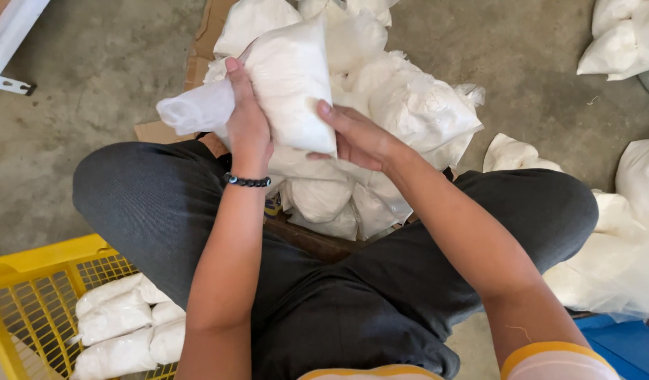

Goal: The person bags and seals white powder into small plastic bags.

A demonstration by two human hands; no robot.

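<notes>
A white bag of powder (286, 84) is held up between both hands: the left hand (247, 127) clasps its twisted neck side, the right hand (356, 137) closes on its lower corner, above a pile of bags (402, 98).

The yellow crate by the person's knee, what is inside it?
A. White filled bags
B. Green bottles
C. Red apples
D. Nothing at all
A. The yellow crate at the lower left holds several white filled bags, like the white bag that the left hand and right hand are holding above the pile.
</notes>
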